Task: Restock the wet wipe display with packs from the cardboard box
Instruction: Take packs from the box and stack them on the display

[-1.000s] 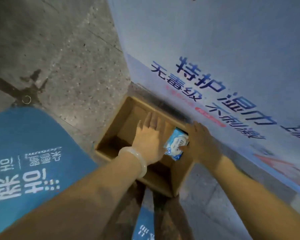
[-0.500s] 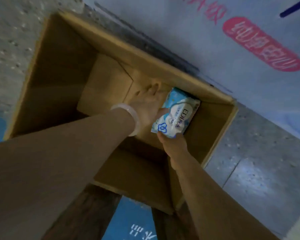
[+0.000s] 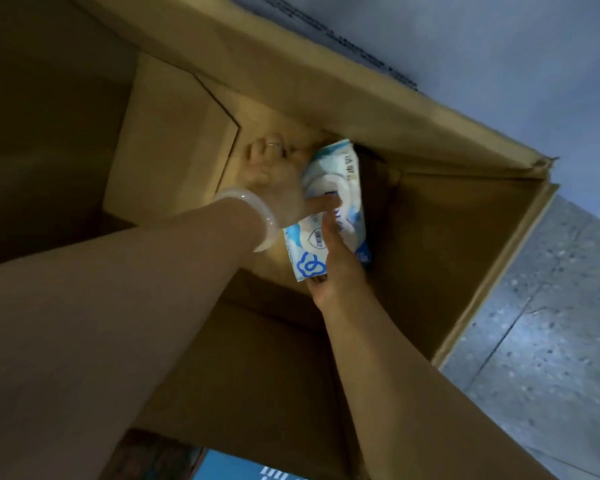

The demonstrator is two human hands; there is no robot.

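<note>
A white and blue wet wipe pack (image 3: 329, 188) lies deep inside the open cardboard box (image 3: 361, 98), near its far right corner. My left hand (image 3: 274, 181), with a pale bangle on the wrist, grips the pack's left side, thumb pressed on its front. My right hand (image 3: 336, 268) holds the pack's lower end from below, fingers curled over the front. Both arms reach down into the box. The box floor around the pack shows bare cardboard flaps.
The box's far wall stands against a pale blue display panel (image 3: 499, 39). Grey speckled floor tiles (image 3: 551, 323) lie to the right of the box. A strip of blue printed fabric (image 3: 257, 469) shows at the bottom edge.
My head has dropped much closer to the box. Both hands went deeper and closed on the pack, which has tilted more upright.
</note>
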